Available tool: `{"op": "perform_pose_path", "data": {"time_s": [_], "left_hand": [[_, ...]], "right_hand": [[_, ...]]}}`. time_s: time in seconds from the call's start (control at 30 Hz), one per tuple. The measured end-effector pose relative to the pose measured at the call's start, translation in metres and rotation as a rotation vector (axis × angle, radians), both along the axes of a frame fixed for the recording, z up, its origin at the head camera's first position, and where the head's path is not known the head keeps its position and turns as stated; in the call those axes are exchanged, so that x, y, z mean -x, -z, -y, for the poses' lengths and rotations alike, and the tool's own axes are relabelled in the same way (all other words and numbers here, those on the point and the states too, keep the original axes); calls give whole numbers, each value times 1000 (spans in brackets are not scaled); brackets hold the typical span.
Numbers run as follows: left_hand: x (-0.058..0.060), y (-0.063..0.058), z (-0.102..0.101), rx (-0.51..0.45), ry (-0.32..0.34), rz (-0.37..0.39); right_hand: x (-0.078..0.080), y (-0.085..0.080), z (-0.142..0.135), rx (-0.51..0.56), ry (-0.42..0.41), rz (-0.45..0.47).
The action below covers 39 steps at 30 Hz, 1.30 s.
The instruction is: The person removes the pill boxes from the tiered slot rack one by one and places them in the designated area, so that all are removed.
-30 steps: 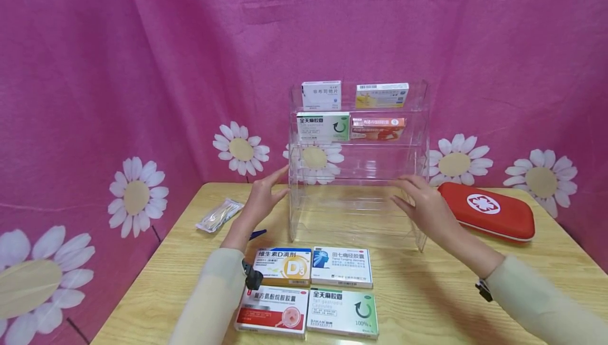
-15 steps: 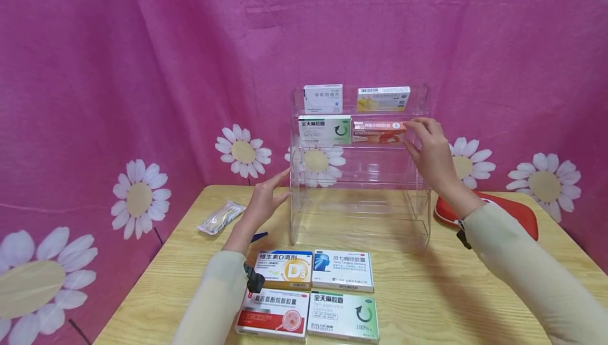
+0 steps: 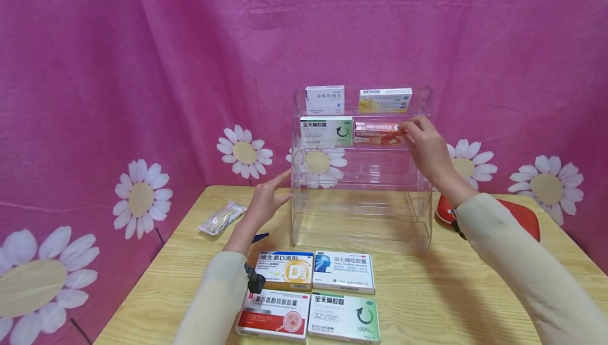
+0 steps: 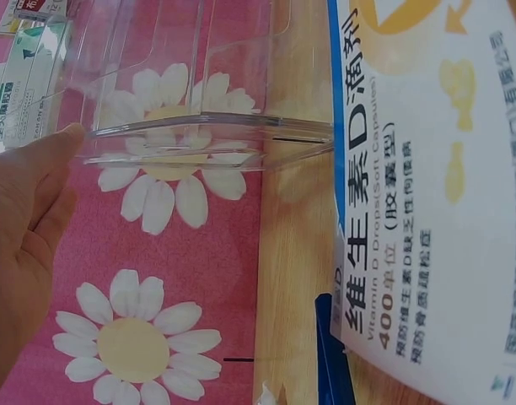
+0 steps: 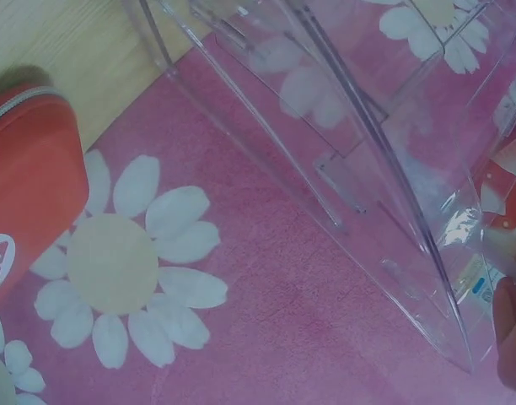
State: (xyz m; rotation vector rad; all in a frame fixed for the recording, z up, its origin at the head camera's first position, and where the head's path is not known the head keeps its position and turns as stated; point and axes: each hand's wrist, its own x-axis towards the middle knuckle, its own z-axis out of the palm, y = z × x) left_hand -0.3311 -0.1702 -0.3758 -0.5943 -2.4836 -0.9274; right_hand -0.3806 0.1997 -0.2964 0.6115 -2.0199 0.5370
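A clear acrylic tiered rack [image 3: 363,197] stands on the table. My left hand [image 3: 263,202] rests its fingertips against the rack's left side, fingers fairly straight. On the second tier, my right hand [image 3: 429,150] pinches the right end of an orange medicine box [image 3: 375,134]; its fingers cover that end. Left of it on the same tier is a green-and-white medicine box [image 3: 325,131]. The top tier holds a white medicine box [image 3: 325,100] and a yellow-and-white medicine box [image 3: 385,101]. In the right wrist view only a bit of the right hand [image 5: 513,337] shows at the edge.
Before the rack lie a vitamin D box [image 3: 285,270], a blue-and-white box [image 3: 344,271], a red-and-white box [image 3: 274,313] and a green-and-white box [image 3: 344,316]. A cotton swab packet [image 3: 222,218] lies left, near a blue object [image 3: 259,238]. A red case [image 3: 518,218] lies right.
My right hand has risen from the rack's lower right side to the second tier and taken the orange box's right end. The left hand has stayed at the rack's side.
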Motion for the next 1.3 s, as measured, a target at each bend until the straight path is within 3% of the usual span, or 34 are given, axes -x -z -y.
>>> {"op": "perform_pose_path", "data": {"time_s": [0.43,0.73,1.3], "left_hand": [[0,1,-1,2,8,-8],[1,2,-1,2,7,0],[-1,0,-1,1,-1,4]], "right_hand": [[-16,-5,-5,90,-25,-68],[-51,12,-12,191,-42,-113],[-110,74,-52,-48,-165,-5]]}}
